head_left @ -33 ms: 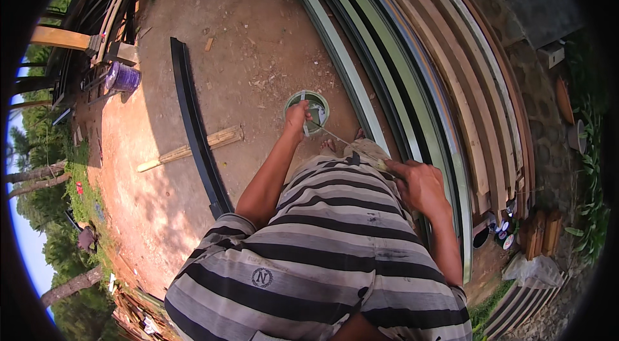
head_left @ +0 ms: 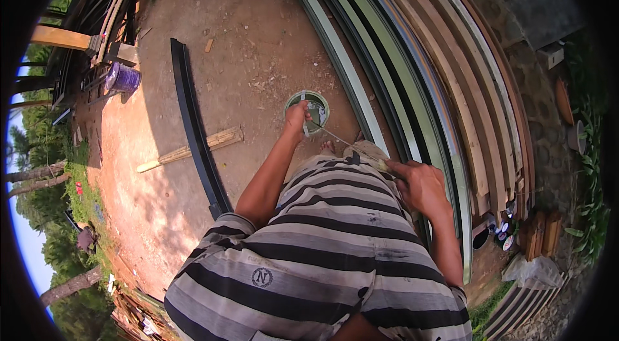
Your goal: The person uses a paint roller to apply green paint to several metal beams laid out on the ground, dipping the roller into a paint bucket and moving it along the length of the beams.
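Gripping a green can [head_left: 307, 110] with the left hand [head_left: 297, 119] on bare dirt beside the boards [head_left: 412, 70], right hand [head_left: 420, 185] closing on a stick [head_left: 348, 145] dipping inside, stirring seemingly underway, boards apparently mostly unpainted.

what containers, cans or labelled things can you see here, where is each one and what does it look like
Round open can: on the dirt ahead, pale green rim, dark inside; left hand at its edge.
Purple bucket: far left by stacked boards, ribbed cylinder.
Small cans: right, at the boards' end, round, light lids.
Shirt badge: round, dark outline.
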